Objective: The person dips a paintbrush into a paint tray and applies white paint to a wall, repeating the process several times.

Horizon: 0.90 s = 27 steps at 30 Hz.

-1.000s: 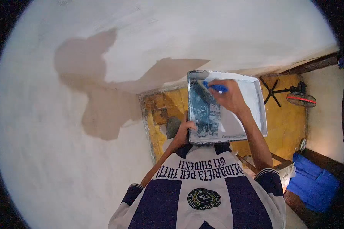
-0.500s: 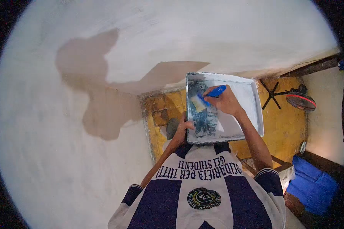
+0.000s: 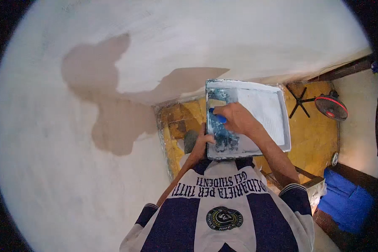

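Observation:
A paint tray (image 3: 286,126), smeared with white paint and dark along its left part, is held up in front of my chest. My left hand (image 3: 204,140) grips its left edge, thumb over the rim and the other fingers out of sight beneath. In my right hand (image 3: 238,119) is a paintbrush with a blue handle (image 3: 221,119). The brush's pale bristles (image 3: 216,103) lie over the dark, paint-streaked left part of the tray, near its far left corner. White paint (image 3: 260,111) covers the tray's right part.
White walls (image 3: 63,180) rise ahead and to the left, carrying my shadow (image 3: 113,96). Below is a yellow tiled floor (image 3: 315,138). A fan with a red ring (image 3: 331,107) and a black star-shaped base (image 3: 299,101) stand at the right. Blue fabric (image 3: 344,201) lies at the lower right.
My right hand has turned and moved slightly left and toward me, and the brush's bristles have shifted toward the tray's far left corner. The left hand keeps its hold on the tray.

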Available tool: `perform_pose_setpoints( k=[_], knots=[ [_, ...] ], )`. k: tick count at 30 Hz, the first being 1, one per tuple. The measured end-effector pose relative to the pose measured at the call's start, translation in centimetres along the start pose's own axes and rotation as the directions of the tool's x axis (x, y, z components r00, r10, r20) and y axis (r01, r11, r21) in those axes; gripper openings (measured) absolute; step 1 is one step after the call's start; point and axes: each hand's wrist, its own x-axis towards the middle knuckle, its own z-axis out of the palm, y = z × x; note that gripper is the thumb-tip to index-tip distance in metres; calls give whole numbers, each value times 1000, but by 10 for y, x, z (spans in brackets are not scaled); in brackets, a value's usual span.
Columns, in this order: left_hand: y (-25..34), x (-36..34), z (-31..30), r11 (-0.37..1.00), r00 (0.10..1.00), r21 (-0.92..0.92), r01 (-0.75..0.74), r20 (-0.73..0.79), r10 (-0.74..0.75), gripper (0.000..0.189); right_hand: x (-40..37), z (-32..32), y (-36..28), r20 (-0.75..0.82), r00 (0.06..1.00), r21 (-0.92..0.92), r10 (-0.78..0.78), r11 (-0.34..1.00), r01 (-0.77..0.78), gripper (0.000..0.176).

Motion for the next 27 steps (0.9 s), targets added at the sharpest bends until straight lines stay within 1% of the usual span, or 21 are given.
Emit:
perform_pose_setpoints(
  k=[2, 5, 6, 8, 10, 11, 14, 15, 16, 18, 20, 21, 22, 24, 27],
  knots=[
    [-15, 6, -8, 1000, 1000, -6, 3, -10, -3, 80, 2, -10, -4, 78, 996, 8, 47, 999, -47, 24],
    [-16, 3, 2, 1000, 997, -25, 16, -78, -18, 83, -2, -32, -1, -3, 997, 210, 75, 975, -73, 17],
    [-15, 0, 6, 999, 994, -38, 21, -108, -25, 84, -3, -38, -5, -10, 992, 285, 125, 951, -117, 16],
    [-13, -4, 3, 999, 997, 13, -33, -68, 34, 86, -5, -45, -14, -14, 974, 429, 226, 881, -199, 15],
    [-34, 6, -13, 996, 996, 24, -82, -26, 83, 85, -3, -36, -6, -60, 957, 419, 286, 877, -236, 17],
    [-68, 25, -33, 995, 995, 7, -104, -7, 104, 83, -4, -32, 0, -82, 945, 415, 316, 873, -256, 18],
    [-71, 30, -28, 984, 986, -80, -159, 25, 162, 77, -3, -26, 21, -239, 910, 398, 339, 889, -227, 16],
    [-69, 28, -24, 983, 987, -101, -156, 15, 158, 76, -2, -35, 15, -217, 915, 357, 341, 900, -251, 14],
    [-66, 25, -19, 981, 988, -123, -153, 6, 155, 74, 1, -37, 13, -265, 912, 336, 312, 917, -216, 15],
    [-67, 22, -19, 986, 995, -135, -97, -32, 93, 73, 9, -40, 11, -361, 898, 289, 254, 945, -151, 15],
    [-42, 9, -18, 994, 995, 33, -101, 11, 101, 75, 14, -47, 11, -397, 895, 247, 201, 963, -107, 15],
    [-40, 10, -19, 994, 995, 41, -100, 26, 99, 76, 15, -50, 11, -413, 894, 227, 176, 970, -86, 14],
    [-39, 11, -20, 994, 994, 49, -99, 40, 97, 78, 14, -54, 11, -402, 902, 195, 157, 977, -83, 14],
    [-51, 25, -20, 992, 994, -92, -89, 56, 95, 80, 14, -61, 10, -376, 919, 131, 120, 988, -75, 14],
    [-47, 19, -16, 979, 991, -173, -107, 64, 119, 82, 9, -58, 14, -253, 954, 223, 162, 969, -106, 16]
  ],
)
